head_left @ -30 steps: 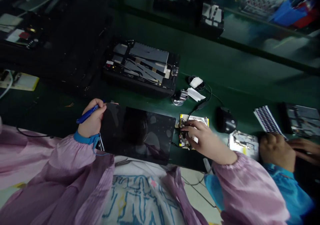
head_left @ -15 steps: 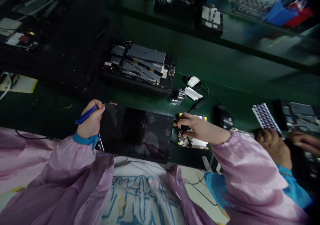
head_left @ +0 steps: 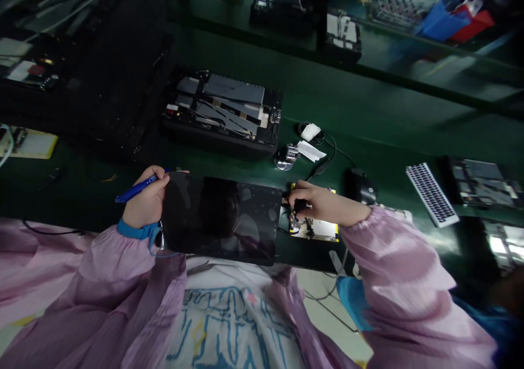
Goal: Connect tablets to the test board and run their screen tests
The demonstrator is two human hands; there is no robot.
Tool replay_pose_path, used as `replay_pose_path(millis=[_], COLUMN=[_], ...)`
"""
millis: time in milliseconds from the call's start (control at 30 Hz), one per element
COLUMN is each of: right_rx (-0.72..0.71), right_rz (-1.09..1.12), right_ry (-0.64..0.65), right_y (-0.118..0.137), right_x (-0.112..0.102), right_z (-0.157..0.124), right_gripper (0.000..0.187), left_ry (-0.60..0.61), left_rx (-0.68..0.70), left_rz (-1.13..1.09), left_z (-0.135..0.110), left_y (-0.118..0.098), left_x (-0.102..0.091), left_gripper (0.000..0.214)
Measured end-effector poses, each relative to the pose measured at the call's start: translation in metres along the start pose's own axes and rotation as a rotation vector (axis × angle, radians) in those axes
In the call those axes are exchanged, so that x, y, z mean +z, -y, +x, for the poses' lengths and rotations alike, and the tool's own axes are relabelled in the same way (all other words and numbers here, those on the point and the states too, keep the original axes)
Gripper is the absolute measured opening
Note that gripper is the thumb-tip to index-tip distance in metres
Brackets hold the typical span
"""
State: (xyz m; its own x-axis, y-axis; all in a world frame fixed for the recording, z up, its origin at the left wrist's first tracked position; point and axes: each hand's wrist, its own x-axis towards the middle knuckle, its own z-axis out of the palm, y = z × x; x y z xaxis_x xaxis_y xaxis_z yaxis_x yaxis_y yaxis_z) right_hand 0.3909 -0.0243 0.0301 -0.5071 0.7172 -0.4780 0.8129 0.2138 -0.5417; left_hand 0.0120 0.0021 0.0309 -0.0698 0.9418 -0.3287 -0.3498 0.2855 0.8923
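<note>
My left hand [head_left: 146, 200] grips a blue pen [head_left: 137, 188] and rests on the left edge of a black glass tablet panel [head_left: 221, 219], which lies flat at the bench edge. My right hand [head_left: 323, 204] pinches a small dark part [head_left: 298, 206] at the panel's right edge. Below those fingers lies a yellow-edged white board [head_left: 315, 230], partly hidden by the hand. Thin wires run from the small part toward the panel.
An opened device with grey internal parts [head_left: 223, 109] sits beyond the panel on the green bench [head_left: 368, 99]. Nearby are a tally counter [head_left: 286, 157], a black mouse [head_left: 361, 188], white tape pieces [head_left: 310, 132] and a perforated white strip [head_left: 432, 194]. A co-worker's blue sleeve [head_left: 483, 325] shows lower right.
My right hand has moved left from over the board to the panel's edge. The co-worker's hands have left the view, and the view has tilted slightly.
</note>
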Motion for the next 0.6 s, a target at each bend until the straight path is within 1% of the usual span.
replay_pose_path(millis=[133, 200, 300, 400, 467, 533, 600], right_rx=[0.002, -0.011, -0.039, -0.052, -0.039, -0.025, -0.026], right_rz=[-0.037, -0.032, -0.022, -0.054, -0.089, -0.112, -0.101], right_ry=[0.032, 0.021, -0.008, -0.019, -0.032, -0.074, -0.178], right_y=[0.000, 0.001, 0.002, 0.003, 0.005, 0.007, 0.010], right_x=[-0.001, -0.001, -0.001, -0.001, 0.000, 0.004, 0.014], right_z=[0.001, 0.001, 0.000, 0.000, -0.001, -0.004, -0.010], right_gripper=[0.014, 0.014, 0.015, 0.015, 0.014, 0.014, 0.014], left_ry=[0.040, 0.060, 0.056, 0.051, 0.070, 0.088, 0.094], left_rx=[-0.024, -0.029, -0.040, -0.039, -0.022, -0.010, -0.005], left_rz=[-0.004, 0.008, 0.022, 0.030, 0.040, 0.044, 0.044], left_z=[0.001, 0.000, -0.001, -0.001, 0.000, 0.000, 0.000], left_y=[0.001, 0.001, 0.000, 0.001, 0.002, 0.002, 0.002], left_x=[-0.004, -0.005, -0.004, -0.004, -0.005, -0.006, -0.008], left_gripper=[0.020, 0.019, 0.021, 0.022, 0.021, 0.021, 0.021])
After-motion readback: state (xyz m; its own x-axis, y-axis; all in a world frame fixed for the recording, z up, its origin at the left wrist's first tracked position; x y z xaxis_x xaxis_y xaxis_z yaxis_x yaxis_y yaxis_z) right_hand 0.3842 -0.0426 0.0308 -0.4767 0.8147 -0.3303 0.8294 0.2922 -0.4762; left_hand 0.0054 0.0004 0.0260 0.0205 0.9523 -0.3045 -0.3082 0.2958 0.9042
